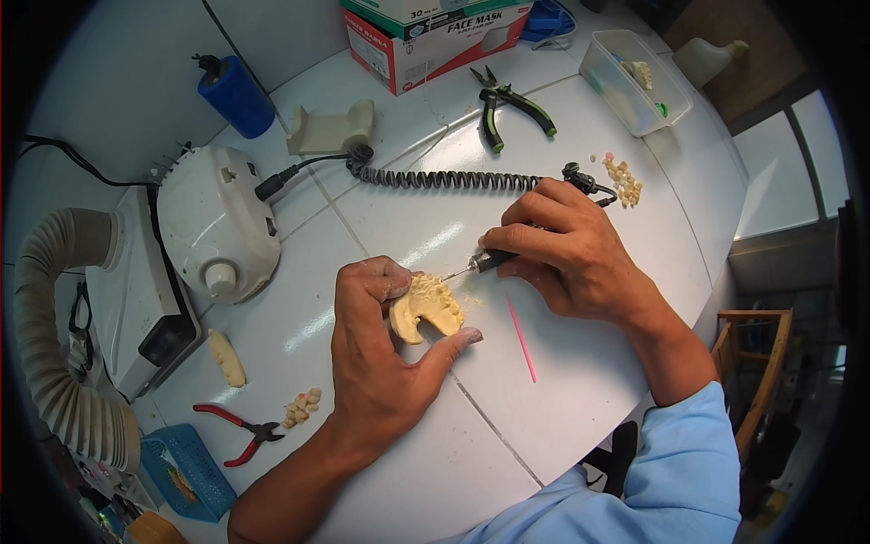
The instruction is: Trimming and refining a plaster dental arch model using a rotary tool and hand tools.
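A cream-yellow plaster dental model (432, 306), shaped like a horseshoe arch with teeth, is gripped by my left hand (376, 354) between the thumb and the bent fingers. My right hand (566, 249) holds a black rotary handpiece (494, 260) like a pen. Its thin metal bur points left and meets the model's toothed upper edge, touching or very close. Pale dust lies on the tiles beside the model. A coiled black cord (453, 180) runs from the handpiece to the white control unit (220, 222). Below my right hand lies a thin pink stick (521, 340).
Loose artificial teeth lie in piles at right (623, 184) and lower left (302, 408). Red-handled cutters (245, 433), a blue basket (190, 471) and a grey hose (59, 344) are at left. Green-black pliers (509, 107), a mask box (435, 50) and a plastic tub (625, 91) stand farther back.
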A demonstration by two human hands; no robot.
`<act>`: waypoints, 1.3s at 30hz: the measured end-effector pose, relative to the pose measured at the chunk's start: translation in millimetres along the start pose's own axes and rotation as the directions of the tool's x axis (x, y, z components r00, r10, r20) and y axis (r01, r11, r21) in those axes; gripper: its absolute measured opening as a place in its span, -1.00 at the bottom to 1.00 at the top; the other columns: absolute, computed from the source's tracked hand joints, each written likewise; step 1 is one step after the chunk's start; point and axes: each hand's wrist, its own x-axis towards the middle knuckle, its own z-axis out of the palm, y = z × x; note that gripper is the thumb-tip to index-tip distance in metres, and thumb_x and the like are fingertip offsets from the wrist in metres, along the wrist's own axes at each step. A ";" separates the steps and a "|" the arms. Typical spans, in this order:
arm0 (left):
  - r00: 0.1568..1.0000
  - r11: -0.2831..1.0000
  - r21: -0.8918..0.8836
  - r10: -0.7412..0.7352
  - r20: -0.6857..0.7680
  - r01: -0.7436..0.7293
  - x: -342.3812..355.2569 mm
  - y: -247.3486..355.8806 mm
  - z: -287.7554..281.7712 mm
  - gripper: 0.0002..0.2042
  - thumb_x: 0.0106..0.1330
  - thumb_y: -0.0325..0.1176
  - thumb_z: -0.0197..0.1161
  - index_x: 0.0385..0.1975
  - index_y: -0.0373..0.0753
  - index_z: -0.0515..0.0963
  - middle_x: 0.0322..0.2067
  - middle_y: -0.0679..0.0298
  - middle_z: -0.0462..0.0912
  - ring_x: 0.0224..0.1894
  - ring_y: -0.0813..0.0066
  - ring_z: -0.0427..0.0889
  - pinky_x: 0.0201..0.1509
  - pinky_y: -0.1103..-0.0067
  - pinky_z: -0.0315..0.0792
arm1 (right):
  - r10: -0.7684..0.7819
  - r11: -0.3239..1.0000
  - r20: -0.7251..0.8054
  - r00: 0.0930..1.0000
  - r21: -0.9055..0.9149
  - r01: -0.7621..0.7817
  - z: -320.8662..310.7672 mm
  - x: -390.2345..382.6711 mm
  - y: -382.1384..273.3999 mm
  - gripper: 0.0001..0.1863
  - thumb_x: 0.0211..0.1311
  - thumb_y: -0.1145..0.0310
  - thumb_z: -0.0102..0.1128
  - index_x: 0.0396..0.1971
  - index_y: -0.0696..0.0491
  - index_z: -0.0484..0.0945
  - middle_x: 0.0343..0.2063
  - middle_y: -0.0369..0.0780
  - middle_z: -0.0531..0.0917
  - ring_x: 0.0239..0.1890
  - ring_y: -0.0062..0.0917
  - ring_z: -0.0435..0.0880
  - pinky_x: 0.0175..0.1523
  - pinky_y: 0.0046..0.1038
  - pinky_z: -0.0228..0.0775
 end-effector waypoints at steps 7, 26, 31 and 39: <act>1.000 1.000 0.004 -0.012 0.004 0.012 -0.4 -0.5 0.0 -0.25 0.23 -0.46 0.77 0.18 -0.25 0.23 0.14 0.03 0.42 0.24 0.24 0.67 0.32 0.36 0.65 | -0.002 1.000 -0.004 1.000 -0.016 0.002 0.7 -1.6 0.8 -0.66 0.11 0.42 0.63 -0.09 -0.08 0.77 -0.21 -0.33 0.67 -0.16 -0.34 0.59 -0.04 -0.25 0.50; 1.000 1.000 -0.004 -0.011 0.002 0.011 -0.4 -0.4 -0.2 -0.25 0.22 -0.48 0.76 0.17 -0.25 0.22 0.13 0.01 0.44 0.21 0.27 0.66 0.32 0.39 0.64 | 0.000 1.000 -0.001 1.000 -0.020 0.000 -0.1 -2.1 0.1 -0.69 0.15 0.41 0.64 -0.10 -0.08 0.78 -0.21 -0.32 0.67 -0.15 -0.34 0.59 -0.04 -0.24 0.49; 1.000 1.000 -0.009 -0.021 0.002 0.021 0.1 -0.2 0.3 -0.24 0.22 -0.48 0.77 0.17 -0.25 0.21 0.14 0.00 0.45 0.22 0.26 0.67 0.32 0.38 0.65 | 0.008 1.000 0.006 1.000 -0.020 -0.008 -0.6 -2.1 0.3 -0.69 0.14 0.42 0.63 -0.10 -0.08 0.78 -0.20 -0.32 0.67 -0.14 -0.34 0.59 -0.03 -0.24 0.48; 0.999 0.998 -0.051 -0.031 -0.013 0.030 1.2 1.1 0.0 -0.21 0.21 -0.48 0.76 0.24 -0.29 0.21 0.16 0.01 0.45 0.23 0.23 0.67 0.38 0.35 0.63 | 0.007 1.000 -0.002 1.000 -0.001 -0.007 -5.3 -2.0 2.9 -0.65 0.10 0.46 0.63 -0.09 -0.05 0.78 -0.22 -0.30 0.67 -0.13 -0.32 0.60 -0.02 -0.24 0.48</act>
